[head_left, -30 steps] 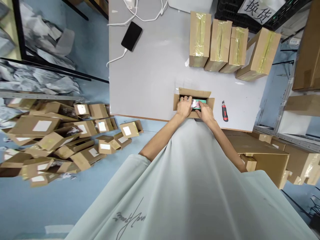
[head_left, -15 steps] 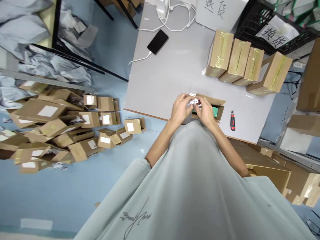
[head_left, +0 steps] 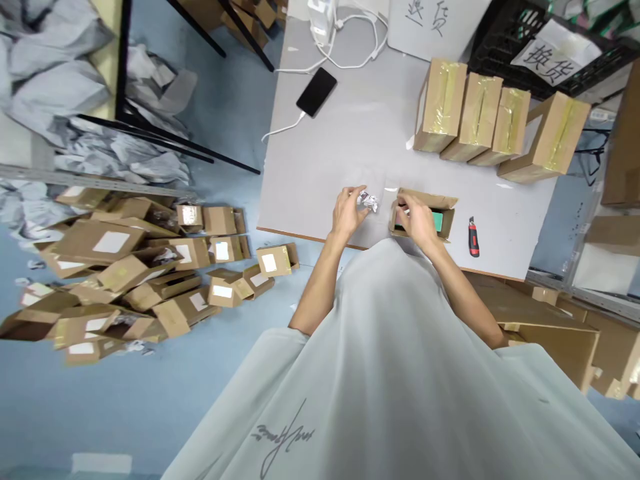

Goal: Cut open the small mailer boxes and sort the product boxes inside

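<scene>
My left hand (head_left: 349, 212) is closed on a small crumpled white paper wad (head_left: 369, 199), held just above the grey table (head_left: 320, 167) to the left of an open cardboard box (head_left: 440, 200). My right hand (head_left: 419, 221) rests over the box's near side, fingers curled into the opening on something I cannot make out. A green item (head_left: 439, 219) shows inside the box at its right end.
A red utility knife (head_left: 473, 237) lies right of the box. Several taped cardboard boxes (head_left: 470, 117) stand at the table's back, a black phone (head_left: 317, 91) on a white cable back left. Many small boxes (head_left: 150, 267) litter the floor at left.
Both hands lifted a crumpled paper out of the open box. My left hand has carried it left, clear of the box, while my right hand went back to the box.
</scene>
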A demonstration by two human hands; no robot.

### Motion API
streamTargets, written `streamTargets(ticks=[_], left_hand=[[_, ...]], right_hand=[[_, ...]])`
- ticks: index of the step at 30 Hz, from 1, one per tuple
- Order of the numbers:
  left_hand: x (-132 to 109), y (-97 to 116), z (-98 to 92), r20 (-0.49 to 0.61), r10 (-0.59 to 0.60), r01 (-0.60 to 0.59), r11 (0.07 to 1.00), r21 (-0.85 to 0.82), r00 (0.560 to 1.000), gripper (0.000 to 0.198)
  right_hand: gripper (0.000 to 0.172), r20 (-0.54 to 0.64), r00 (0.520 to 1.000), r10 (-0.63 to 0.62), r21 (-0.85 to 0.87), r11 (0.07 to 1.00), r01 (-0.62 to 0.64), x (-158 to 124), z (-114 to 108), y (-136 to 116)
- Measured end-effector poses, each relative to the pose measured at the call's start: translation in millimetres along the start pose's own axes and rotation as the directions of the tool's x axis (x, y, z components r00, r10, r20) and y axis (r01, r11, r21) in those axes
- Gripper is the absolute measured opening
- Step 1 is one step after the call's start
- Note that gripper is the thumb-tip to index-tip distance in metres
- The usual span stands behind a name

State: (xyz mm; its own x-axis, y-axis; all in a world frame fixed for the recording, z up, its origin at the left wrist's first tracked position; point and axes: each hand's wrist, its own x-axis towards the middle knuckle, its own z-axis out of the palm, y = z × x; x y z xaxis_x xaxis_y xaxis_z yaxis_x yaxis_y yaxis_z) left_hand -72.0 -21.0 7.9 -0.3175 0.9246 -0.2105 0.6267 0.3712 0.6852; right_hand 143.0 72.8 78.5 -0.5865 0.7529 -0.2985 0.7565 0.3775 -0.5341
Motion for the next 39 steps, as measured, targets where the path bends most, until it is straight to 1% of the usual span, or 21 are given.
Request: streamTargets(ticks=[2,4,6,7,8,9,10,11,13,15,17,20,24,27,30,33,36,39], left_hand=[[-4,21,2.2,-0.007,0.08,-0.08,0.997,-0.02,0.997,0.061],[-9,51,9.2,0.022,0.215,-0.214,0.975,-0.055,0.976,0.058],[-13,80,23.1,0.12,0.354,-0.345,0.934,-0.09,0.927,0.055],[-14,92,32.0,0.187,0.4,-0.389,0.916,-0.095,0.897,0.055],[-14,101,41.4,0.255,0.419,-0.413,0.907,-0.081,0.871,0.056],[-13,106,50.5,0.317,0.412,-0.419,0.907,-0.049,0.854,0.058],[-11,107,58.6,0.365,0.382,-0.41,0.912,-0.002,0.849,0.06],[-10,106,65.0,0.393,0.341,-0.391,0.919,0.052,0.854,0.061],[-5,95,72.5,0.403,0.271,-0.35,0.927,0.136,0.874,0.064],[0,82,74.7,0.401,0.25,-0.341,0.924,0.173,0.881,0.073],[5,71,75.8,0.425,0.258,-0.364,0.911,0.192,0.868,0.08],[12,66,80.7,0.478,0.244,-0.39,0.89,0.234,0.844,0.084],[19,67,89.0,0.525,0.193,-0.387,0.875,0.29,0.829,0.084],[22,68,92.4,0.554,0.179,-0.412,0.849,0.331,0.813,0.082],[23,72,94.7,0.579,0.164,-0.434,0.823,0.366,0.799,0.08],[25,76,95.4,0.575,0.153,-0.429,0.818,0.383,0.804,0.077],[27,78,92.4,0.553,0.181,-0.436,0.819,0.373,0.813,0.071],[29,77,85.3,0.534,0.22,-0.444,0.83,0.337,0.816,0.068]], right_hand=[[0.041,-0.023,0.996,0.082,-0.1,0.991,-0.084,-18,-18,28],[0.038,0.002,0.987,0.159,-0.219,0.963,-0.155,-31,-32,55],[0.037,0.06,0.98,0.188,-0.314,0.936,-0.16,-40,-41,77],[0.036,0.088,0.979,0.183,-0.344,0.928,-0.142,-43,-43,86],[0.037,0.107,0.979,0.173,-0.363,0.923,-0.124,-45,-45,93],[0.037,0.118,0.979,0.167,-0.374,0.921,-0.112,-46,-46,98],[0.038,0.123,0.979,0.165,-0.377,0.92,-0.108,-48,-46,104],[0.039,0.124,0.978,0.166,-0.373,0.921,-0.109,-49,-46,108],[0.044,0.137,0.978,0.159,-0.35,0.931,-0.103,-52,-45,118],[0.051,0.163,0.979,0.12,-0.321,0.945,-0.062,-54,-40,126],[0.058,0.186,0.98,0.068,-0.311,0.95,-0.007,-53,-34,133],[0.063,0.219,0.975,0.031,-0.364,0.93,0.052,-47,-24,138],[0.05,0.261,0.965,0.033,-0.467,0.879,0.097,-37,-16,142],[0.043,0.287,0.958,0.028,-0.513,0.849,0.129,-32,-13,141],[0.041,0.316,0.948,0.047,-0.514,0.848,0.13,-27,-12,138],[0.04,0.321,0.946,0.053,-0.484,0.867,0.116,-24,-14,133],[0.04,0.301,0.953,0.034,-0.477,0.871,0.12,-24,-21,131],[0.042,0.28,0.96,0.007,-0.463,0.877,0.128,-27,-30,132]])
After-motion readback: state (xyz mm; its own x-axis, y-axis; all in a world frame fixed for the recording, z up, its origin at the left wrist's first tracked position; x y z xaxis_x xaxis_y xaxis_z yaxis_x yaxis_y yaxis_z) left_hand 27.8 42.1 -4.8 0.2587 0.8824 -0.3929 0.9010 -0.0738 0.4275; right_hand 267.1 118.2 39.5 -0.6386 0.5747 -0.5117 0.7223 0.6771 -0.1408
